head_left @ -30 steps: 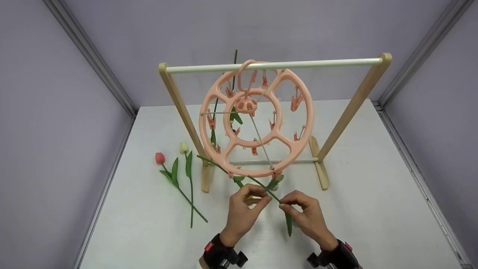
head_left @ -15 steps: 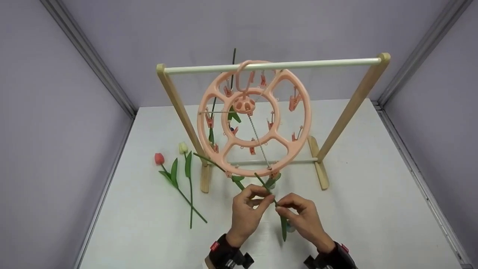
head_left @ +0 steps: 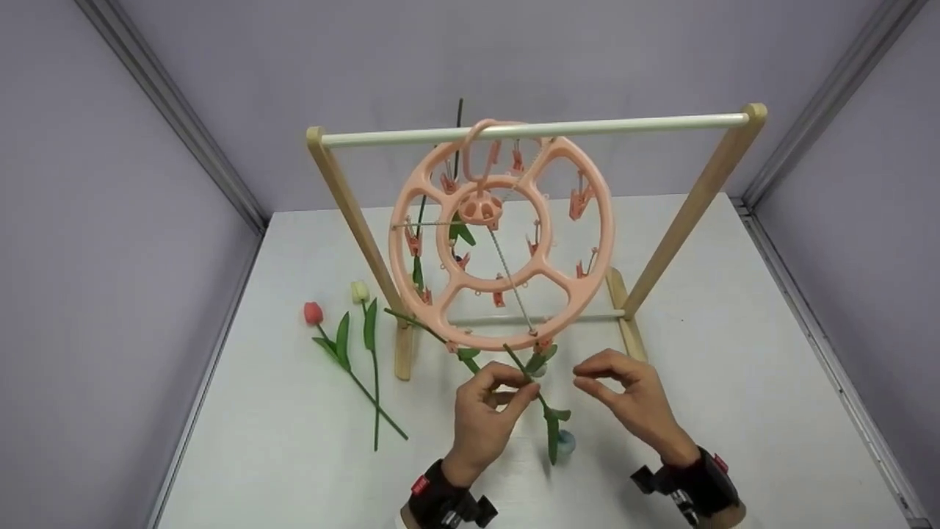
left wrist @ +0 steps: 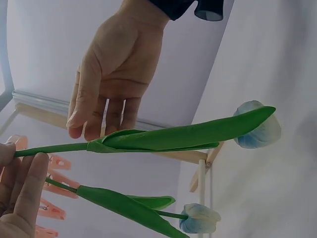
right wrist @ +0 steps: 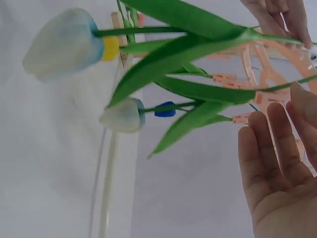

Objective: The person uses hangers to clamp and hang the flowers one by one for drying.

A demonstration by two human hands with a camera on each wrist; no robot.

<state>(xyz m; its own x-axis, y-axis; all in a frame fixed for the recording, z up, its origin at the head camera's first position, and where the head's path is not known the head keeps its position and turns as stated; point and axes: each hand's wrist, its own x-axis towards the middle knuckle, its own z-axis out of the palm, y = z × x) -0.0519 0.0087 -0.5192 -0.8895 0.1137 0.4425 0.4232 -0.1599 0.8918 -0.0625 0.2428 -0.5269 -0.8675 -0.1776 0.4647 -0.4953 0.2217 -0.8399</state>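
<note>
My left hand (head_left: 488, 419) pinches the stem of a pale blue-and-white artificial tulip (head_left: 552, 439); its bloom hangs low toward me, the stem end points up to the hanger's front rim. My right hand (head_left: 635, 397) is apart from it, to the right, thumb and forefinger bent toward each other with nothing between them. The left wrist view shows the held tulip's long green leaf (left wrist: 183, 135) below the right hand's fingers. A round pink clip hanger (head_left: 605, 220) is just beyond both hands. Another blue-and-white tulip (left wrist: 200, 218) hangs from a front clip (head_left: 543, 345).
The hanger hooks over the white bar (head_left: 624, 126) of a wooden-legged stand. More tulips hang from its left clips, including a yellow one (right wrist: 111, 48) and a dark blue one (right wrist: 165, 109). A red tulip (head_left: 313, 314) and a cream tulip (head_left: 359, 292) lie crossed on the table at left.
My right hand has let go of the tulip and moved right and slightly up. My left hand keeps its pinch on the stem, which has turned steeper.
</note>
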